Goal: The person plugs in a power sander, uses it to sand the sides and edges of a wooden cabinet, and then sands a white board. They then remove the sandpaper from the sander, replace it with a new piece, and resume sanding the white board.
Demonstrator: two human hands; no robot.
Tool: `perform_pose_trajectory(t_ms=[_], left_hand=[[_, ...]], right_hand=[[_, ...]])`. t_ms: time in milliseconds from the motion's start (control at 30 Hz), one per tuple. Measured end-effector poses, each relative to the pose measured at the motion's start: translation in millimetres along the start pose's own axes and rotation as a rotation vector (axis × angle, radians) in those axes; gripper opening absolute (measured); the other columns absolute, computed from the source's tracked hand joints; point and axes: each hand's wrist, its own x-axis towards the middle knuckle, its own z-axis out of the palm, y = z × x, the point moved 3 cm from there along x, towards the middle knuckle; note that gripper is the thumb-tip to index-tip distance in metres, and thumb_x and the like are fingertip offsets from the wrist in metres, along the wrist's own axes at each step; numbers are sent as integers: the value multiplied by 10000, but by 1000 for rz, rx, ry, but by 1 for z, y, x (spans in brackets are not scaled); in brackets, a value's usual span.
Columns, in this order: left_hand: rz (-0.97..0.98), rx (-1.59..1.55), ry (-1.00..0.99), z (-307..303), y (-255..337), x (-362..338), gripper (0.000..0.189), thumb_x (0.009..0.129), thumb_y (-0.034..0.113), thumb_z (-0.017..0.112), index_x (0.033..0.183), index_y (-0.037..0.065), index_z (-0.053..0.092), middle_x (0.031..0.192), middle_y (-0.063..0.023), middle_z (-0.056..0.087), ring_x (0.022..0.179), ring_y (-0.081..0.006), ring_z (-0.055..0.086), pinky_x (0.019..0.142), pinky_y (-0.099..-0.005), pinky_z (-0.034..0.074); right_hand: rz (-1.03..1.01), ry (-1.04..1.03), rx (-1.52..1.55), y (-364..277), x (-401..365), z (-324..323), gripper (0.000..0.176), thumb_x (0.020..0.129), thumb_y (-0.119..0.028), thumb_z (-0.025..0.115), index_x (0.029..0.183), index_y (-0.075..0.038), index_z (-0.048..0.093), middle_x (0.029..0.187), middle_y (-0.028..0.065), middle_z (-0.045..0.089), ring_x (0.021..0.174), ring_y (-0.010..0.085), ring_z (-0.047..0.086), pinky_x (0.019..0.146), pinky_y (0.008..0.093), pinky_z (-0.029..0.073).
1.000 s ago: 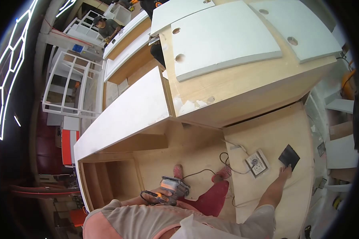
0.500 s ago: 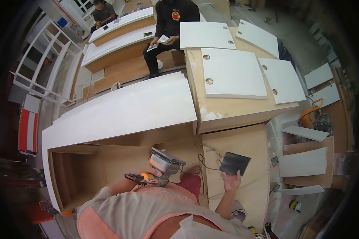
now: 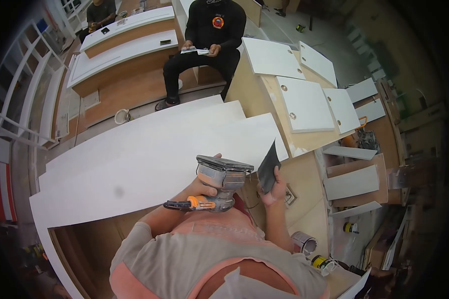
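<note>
My left hand point(image 3: 203, 187) is closed round an electric sander point(image 3: 223, 185), orange and grey, held at my belly with its flat dark pad turned upward. In my right hand point(image 3: 273, 191) a dark sheet of sandpaper point(image 3: 268, 170) is gripped near its lower edge, standing nearly upright beside the sander and apart from it. Both are above the near side of a long white cabinet panel point(image 3: 134, 159). The cabinet's open wooden inside point(image 3: 90, 244) shows below my left arm.
White door panels point(image 3: 307, 107) with round hinge holes lie on a plywood cabinet point(image 3: 254, 94) ahead right. A seated person in black point(image 3: 212, 35) holds papers; another person point(image 3: 101, 17) sits farther back. Cans point(image 3: 304, 242) stand beside my right elbow.
Both hands have risen and come closer together. The sandpaper has moved left and tilted from nearly flat to upright beside the sander. My view has shifted too.
</note>
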Motion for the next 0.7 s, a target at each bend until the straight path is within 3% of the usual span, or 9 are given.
perform_pose_trajectory(t_ms=[67,133,167,267,333,400,433,467,700], left_hand=[[6,41,15,-13,9,-7,1118,556,45,800,1415,81,85,1308,-104,396,1235,-227,370,1028,-372,291],[-53,118,247,-25,13,-19,1076,596,54,786,1413,68,87,1291,-102,406,1201,-222,397,1007,-367,318],[-67,112,240,-26,14,-23,1076,596,54,786,1413,68,87,1291,-102,406,1201,-222,397,1007,-367,318],[-122,276,293,-29,27,-31,1082,616,59,782,1411,58,47,1265,-113,418,1132,-214,456,947,-355,393],[-350,285,255,-28,30,-32,1095,627,70,783,1393,30,2,1214,-132,446,1052,-203,511,869,-329,460],[-266,422,346,-6,45,-37,1084,638,78,780,1378,13,-10,1191,-141,461,1035,-200,522,853,-322,472],[-183,555,441,0,52,-40,1075,649,85,776,1362,-5,-23,1167,-150,475,1018,-197,533,837,-314,484],[-188,551,442,2,54,-41,1075,649,85,776,1362,-5,-23,1167,-150,475,1018,-197,533,837,-314,484],[-140,613,471,-14,57,-46,1099,728,168,734,1326,-19,-169,1139,-162,503,1051,-218,526,890,-328,451]], right_hand=[[211,-477,130,17,8,3,315,892,-284,492,1107,-60,544,999,100,619,861,245,594,806,431,473],[152,-526,124,36,7,7,361,898,-298,472,1148,-40,511,1049,120,604,949,250,573,851,450,446],[101,-584,105,43,6,14,408,904,-312,453,1189,-20,478,1099,140,588,1038,255,551,896,469,420],[2,-402,8,63,-3,51,429,913,-331,424,1203,-18,464,1114,141,579,1059,259,534,930,455,387],[-8,-391,-66,72,-3,65,432,923,-320,405,1216,-5,447,1167,140,546,1077,260,518,960,428,361],[33,-337,-155,83,7,61,449,925,-351,373,1236,-34,438,1187,131,535,1126,277,484,961,470,339],[-7,-355,-217,90,9,66,455,936,-327,362,1260,-8,398,1232,125,502,1145,266,467,978,413,340],[15,-295,-197,97,11,64,440,940,-309,368,1245,6,402,1237,118,497,1151,252,462,986,369,339],[69,-309,-234,122,26,76,406,938,-306,392,1211,-8,431,1198,104,519,1105,224,494,962,369,361]])
